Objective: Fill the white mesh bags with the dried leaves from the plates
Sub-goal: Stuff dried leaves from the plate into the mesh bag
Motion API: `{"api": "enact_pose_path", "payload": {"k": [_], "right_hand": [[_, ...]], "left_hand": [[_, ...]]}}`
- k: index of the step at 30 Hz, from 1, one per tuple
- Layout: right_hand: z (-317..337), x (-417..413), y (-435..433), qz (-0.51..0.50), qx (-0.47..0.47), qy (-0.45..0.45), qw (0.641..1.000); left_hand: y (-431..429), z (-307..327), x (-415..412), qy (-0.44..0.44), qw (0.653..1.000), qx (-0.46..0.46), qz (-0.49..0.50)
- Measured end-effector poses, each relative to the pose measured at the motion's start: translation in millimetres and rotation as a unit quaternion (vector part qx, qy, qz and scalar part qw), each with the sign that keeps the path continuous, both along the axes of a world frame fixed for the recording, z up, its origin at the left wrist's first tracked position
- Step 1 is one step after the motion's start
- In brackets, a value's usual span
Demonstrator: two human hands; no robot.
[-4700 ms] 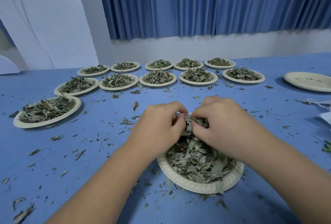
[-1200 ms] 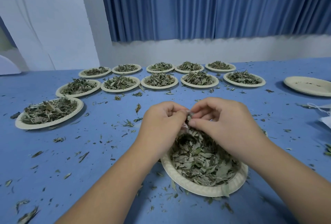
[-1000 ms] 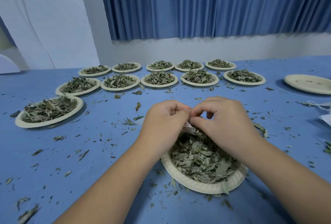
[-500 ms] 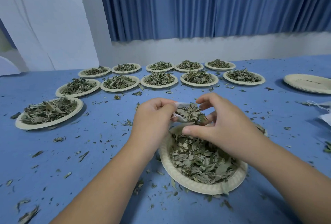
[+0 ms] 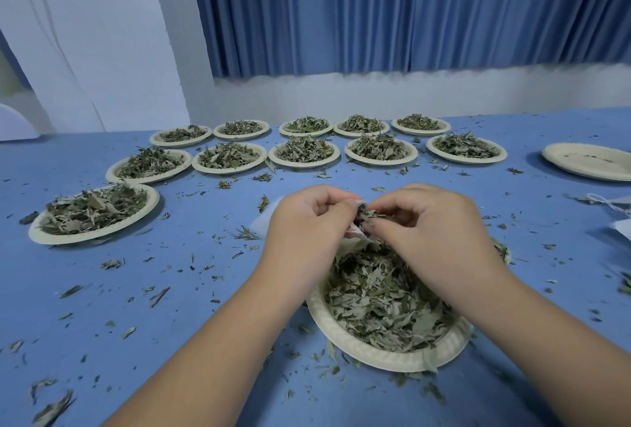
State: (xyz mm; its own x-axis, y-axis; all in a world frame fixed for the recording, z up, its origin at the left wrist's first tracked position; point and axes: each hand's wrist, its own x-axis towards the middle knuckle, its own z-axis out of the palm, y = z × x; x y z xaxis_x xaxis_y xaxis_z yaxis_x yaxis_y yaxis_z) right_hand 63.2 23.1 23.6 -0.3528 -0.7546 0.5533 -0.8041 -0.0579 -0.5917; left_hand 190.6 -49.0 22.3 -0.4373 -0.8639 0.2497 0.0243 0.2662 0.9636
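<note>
As left hand (image 5: 307, 221) pinches it — bag (image 5: 354, 238) | touching leaves (image 5: 370, 215) in right hand (image 5: 430, 235)

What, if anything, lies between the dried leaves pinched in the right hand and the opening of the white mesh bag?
Nothing visible. The right hand pinches the dried leaves right at the white mesh bag, which the left hand holds over the plate; the hands hide most of its opening.

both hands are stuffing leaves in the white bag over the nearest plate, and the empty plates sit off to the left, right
No: the head view shows the empty plates off to the right, not the left. The left hand and right hand are indeed stuffing leaves into the white bag over the nearest plate.
</note>
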Motion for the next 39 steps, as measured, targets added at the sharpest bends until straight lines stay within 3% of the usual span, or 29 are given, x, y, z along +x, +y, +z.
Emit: {"api": "enact_pose_path", "payload": {"k": [5,10,17,21,24,26,28,31,33,35,37,39], "right_hand": [[1.0,1.3,1.6,0.026,0.021,0.012,0.999],[2.7,3.6,5.9,0.078,0.001,-0.107,0.991],[7.3,1.4,-2.3,0.033,-0.009,-0.081,0.996],[20.6,-10.9,-11.1,0.055,0.124,-0.137,0.981],[31.6,-13.5,-15.7,0.166,0.269,-0.186,0.93],[34.4,-11.0,-21.8,0.199,0.275,-0.223,0.914],[36.6,-5.7,-30.1,0.168,0.244,-0.202,0.934],[33.7,6.4,-43.2,0.064,0.219,-0.043,0.973],[30.9,10.9,-46.6,0.037,0.208,0.007,0.977],[30.7,5.9,-44.6,0.094,0.202,-0.082,0.971],[34.9,-3.8,-38.2,0.183,0.211,-0.195,0.94],[38.4,-9.4,-35.0,0.22,0.209,-0.224,0.926]], "left_hand": [[3.4,-0.5,-2.4,-0.011,1.0,-0.006,-0.009],[3.7,1.1,-1.2,0.008,1.0,0.02,-0.013],[10.2,8.1,0.4,0.041,0.996,0.059,-0.058],[9.4,12.6,4.3,0.053,0.994,0.077,-0.061],[7.3,14.3,7.8,0.061,0.993,0.085,-0.063],[5.8,15.8,10.1,0.065,0.992,0.092,-0.061],[4.8,16.0,10.5,0.059,0.993,0.078,-0.064],[5.2,13.2,7.9,0.042,0.997,0.037,-0.056],[4.5,11.6,8.0,0.043,0.998,0.025,-0.041],[1.1,11.5,10.3,0.052,0.998,0.022,-0.02],[-3.7,11.5,12.8,0.062,0.998,0.023,-0.001],[-4.9,11.2,12.5,0.069,0.997,0.03,-0.005]]}}
